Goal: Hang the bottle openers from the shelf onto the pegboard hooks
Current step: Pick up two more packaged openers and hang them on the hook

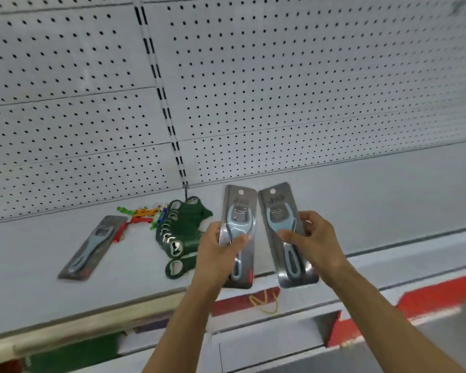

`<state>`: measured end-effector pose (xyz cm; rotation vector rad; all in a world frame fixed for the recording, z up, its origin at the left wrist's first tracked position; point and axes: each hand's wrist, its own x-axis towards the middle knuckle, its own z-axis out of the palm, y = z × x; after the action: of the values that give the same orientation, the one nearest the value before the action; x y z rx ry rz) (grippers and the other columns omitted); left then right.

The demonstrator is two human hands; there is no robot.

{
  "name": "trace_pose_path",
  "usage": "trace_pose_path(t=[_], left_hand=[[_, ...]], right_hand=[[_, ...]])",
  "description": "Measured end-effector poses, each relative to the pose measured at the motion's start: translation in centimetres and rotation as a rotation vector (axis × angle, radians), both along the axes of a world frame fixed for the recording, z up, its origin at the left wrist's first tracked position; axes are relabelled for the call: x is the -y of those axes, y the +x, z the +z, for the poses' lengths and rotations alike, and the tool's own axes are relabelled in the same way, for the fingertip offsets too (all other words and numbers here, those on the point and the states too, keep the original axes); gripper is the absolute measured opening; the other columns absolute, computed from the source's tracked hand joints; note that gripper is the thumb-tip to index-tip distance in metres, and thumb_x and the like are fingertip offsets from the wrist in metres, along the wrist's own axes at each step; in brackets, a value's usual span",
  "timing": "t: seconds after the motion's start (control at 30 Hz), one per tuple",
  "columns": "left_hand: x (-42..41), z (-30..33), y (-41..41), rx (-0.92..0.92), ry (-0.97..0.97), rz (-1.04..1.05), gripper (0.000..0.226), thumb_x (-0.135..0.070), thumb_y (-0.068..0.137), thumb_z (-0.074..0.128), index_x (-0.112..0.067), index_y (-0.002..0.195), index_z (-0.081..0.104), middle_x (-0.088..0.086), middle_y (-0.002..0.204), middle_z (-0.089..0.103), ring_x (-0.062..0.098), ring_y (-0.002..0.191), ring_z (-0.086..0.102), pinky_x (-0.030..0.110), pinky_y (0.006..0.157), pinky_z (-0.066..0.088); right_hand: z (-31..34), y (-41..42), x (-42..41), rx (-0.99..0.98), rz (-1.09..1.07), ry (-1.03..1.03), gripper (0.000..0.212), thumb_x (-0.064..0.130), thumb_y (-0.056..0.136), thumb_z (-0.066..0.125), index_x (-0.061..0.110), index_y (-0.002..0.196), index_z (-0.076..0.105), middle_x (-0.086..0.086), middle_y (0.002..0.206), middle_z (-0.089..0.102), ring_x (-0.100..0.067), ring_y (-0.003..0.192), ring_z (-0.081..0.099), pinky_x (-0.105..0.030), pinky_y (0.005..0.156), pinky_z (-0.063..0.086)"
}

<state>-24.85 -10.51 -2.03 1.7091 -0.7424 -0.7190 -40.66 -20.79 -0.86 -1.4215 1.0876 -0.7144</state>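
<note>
I have one carded bottle opener in each hand, both lifted clear of the shelf [361, 189] and held upright, side by side in front of the pegboard [280, 90]. My left hand [218, 249] is closed around the lower half of the left card [238, 211], thumb pressed across the face of the opener. My right hand [312, 238] pinches the right card [281, 211] at mid-height, thumb in front and fingers wrapped behind. The two cards stand just beside each other without touching.

Each card has a round hang hole at its top edge, and both holes are uncovered, which is what I need. I see no hook on the pegboard in this view, only rows of holes, so I judge my first job is to look up or sideways and find one.

To hang well, I would deal with one card at a time, keep it square to the pegboard, and slide its hole straight along the hook.

Still on the shelf, to the left of my hands, lie a third carded opener [92, 246], a bundle of green openers [180, 232] and some small coloured ones [143, 214] just behind it.
</note>
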Motion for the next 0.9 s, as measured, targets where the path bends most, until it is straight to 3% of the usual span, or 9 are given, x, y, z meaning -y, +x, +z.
trace_pose_path(t=[0.13,0.27,0.4,0.47,0.57,0.7,0.9], left_hand=[[2.1,-0.3,-9.3,-0.009,-0.010,-0.071,0.024,-0.022,0.088,0.068,-0.025,0.108,0.056,-0.008,0.102,0.064,0.009,0.089,0.064,0.020,0.066,0.052],[4.5,-0.3,-17.2,-0.025,-0.034,-0.135,0.025,-0.022,0.087,0.070,-0.029,0.104,0.054,-0.018,0.093,0.060,0.002,0.082,0.060,0.012,0.058,0.043],[7.0,0.0,-23.1,-0.056,-0.037,-0.204,0.032,-0.022,0.084,0.072,-0.026,0.111,0.055,-0.013,0.099,0.063,0.007,0.092,0.063,0.021,0.071,0.051],[8.5,0.3,-25.5,-0.052,-0.046,-0.243,0.033,-0.020,0.083,0.073,-0.026,0.111,0.056,-0.010,0.101,0.065,0.009,0.093,0.065,0.024,0.076,0.053],[11.1,0.7,-28.8,-0.056,-0.069,-0.291,0.037,-0.018,0.082,0.074,-0.025,0.114,0.056,-0.008,0.106,0.066,0.010,0.096,0.065,0.027,0.080,0.054],[15.3,0.8,-32.8,-0.033,-0.093,-0.344,0.035,-0.020,0.083,0.074,-0.027,0.111,0.054,-0.015,0.100,0.064,0.001,0.091,0.063,0.017,0.071,0.049],[23.3,0.8,-39.2,-0.031,-0.111,-0.385,0.034,-0.022,0.084,0.073,-0.029,0.112,0.055,-0.015,0.102,0.065,0.002,0.091,0.064,0.018,0.071,0.051]], right_hand=[[-0.2,-9.9,0.9,-0.021,-0.093,-0.023,0.029,0.013,0.077,0.078,0.012,0.101,0.062,-0.004,0.093,0.071,-0.019,0.084,0.068,-0.028,0.068,0.054],[0.0,-18.5,1.8,-0.020,-0.170,-0.019,0.029,0.014,0.079,0.076,0.012,0.104,0.062,-0.007,0.095,0.071,-0.024,0.087,0.070,-0.039,0.076,0.057],[0.9,-25.1,2.8,0.016,-0.245,-0.036,0.022,0.010,0.081,0.073,0.014,0.101,0.064,-0.004,0.090,0.072,-0.020,0.082,0.070,-0.021,0.058,0.052],[1.2,-27.8,3.7,0.041,-0.275,-0.037,0.019,0.009,0.082,0.072,0.016,0.097,0.063,-0.004,0.088,0.072,-0.018,0.078,0.071,-0.019,0.055,0.051],[1.5,-31.3,5.6,0.071,-0.318,-0.033,0.018,0.010,0.083,0.072,0.019,0.095,0.062,-0.005,0.089,0.072,-0.020,0.079,0.071,-0.026,0.060,0.054],[1.4,-35.4,9.4,0.108,-0.370,-0.046,0.019,0.012,0.082,0.072,0.018,0.096,0.062,-0.008,0.092,0.073,-0.025,0.081,0.072,-0.038,0.071,0.058],[1.1,-41.9,17.1,0.144,-0.390,-0.059,0.021,0.014,0.082,0.072,0.013,0.101,0.062,-0.014,0.096,0.072,-0.033,0.085,0.071,-0.051,0.079,0.058]])
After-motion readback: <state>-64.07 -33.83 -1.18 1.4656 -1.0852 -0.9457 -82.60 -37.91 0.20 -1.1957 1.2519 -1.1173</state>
